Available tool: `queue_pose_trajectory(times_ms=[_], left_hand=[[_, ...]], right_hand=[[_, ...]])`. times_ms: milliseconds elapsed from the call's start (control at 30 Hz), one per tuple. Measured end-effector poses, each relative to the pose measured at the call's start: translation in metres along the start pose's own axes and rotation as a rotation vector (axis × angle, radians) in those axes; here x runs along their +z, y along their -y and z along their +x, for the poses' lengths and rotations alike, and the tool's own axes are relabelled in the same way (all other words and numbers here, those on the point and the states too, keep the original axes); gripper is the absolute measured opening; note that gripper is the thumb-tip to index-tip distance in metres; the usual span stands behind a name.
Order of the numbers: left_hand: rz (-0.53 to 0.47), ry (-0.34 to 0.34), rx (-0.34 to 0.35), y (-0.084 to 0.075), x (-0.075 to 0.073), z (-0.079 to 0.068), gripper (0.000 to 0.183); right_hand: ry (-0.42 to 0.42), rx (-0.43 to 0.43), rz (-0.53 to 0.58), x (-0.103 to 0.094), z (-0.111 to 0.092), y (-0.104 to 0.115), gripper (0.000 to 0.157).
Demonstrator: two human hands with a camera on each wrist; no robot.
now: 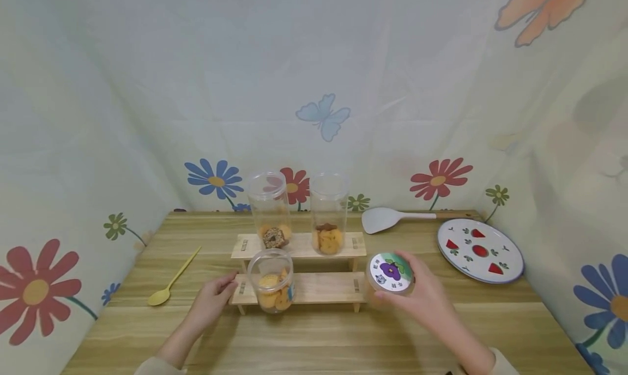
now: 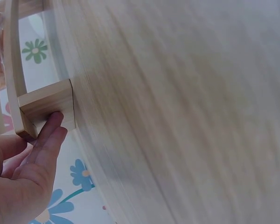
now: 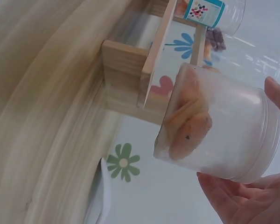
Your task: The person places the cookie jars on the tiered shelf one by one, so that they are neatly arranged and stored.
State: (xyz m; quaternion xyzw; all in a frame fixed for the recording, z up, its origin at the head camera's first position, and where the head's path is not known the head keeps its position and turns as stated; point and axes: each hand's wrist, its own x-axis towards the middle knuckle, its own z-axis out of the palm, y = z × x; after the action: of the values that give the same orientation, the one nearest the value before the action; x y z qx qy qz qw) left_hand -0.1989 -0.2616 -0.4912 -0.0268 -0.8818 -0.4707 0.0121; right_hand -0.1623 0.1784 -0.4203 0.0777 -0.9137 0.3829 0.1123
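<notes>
My right hand point(image 1: 429, 296) grips a clear plastic jar point(image 3: 224, 121) around its lid, fingers and thumb on opposite sides. Cookies lie at the jar's bottom, and its round lid point(image 1: 391, 272) bears a purple flower. The jar is lifted beside the right end of a two-step wooden rack point(image 1: 324, 289). At the rack's left end, my left hand point(image 1: 215, 298) pinches the lower step, with fingertips point(image 2: 56, 119) against the leg underneath. A short jar of cookies point(image 1: 271, 296) stands on the lower step. Two tall clear jars point(image 1: 270, 203) with cookies stand on the upper step.
Left of the rack lies a yellow spoon point(image 1: 161, 296). Behind on the right are a white spatula point(image 1: 382, 219) with a wooden handle and a plate point(image 1: 461, 263) painted with red fruit. Flowered cloth point(image 1: 147, 119) hangs around the wooden table point(image 1: 304, 342).
</notes>
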Motion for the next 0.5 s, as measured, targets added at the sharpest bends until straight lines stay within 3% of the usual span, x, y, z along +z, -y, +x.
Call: queue_pose_trajectory(times_ms=[500], left_hand=[[-0.012,0.011,0.006,-0.002,-0.002,-0.001,0.039]], right_hand=[[0.050,-0.099,0.069,0.024,0.019,0.029,0.098]])
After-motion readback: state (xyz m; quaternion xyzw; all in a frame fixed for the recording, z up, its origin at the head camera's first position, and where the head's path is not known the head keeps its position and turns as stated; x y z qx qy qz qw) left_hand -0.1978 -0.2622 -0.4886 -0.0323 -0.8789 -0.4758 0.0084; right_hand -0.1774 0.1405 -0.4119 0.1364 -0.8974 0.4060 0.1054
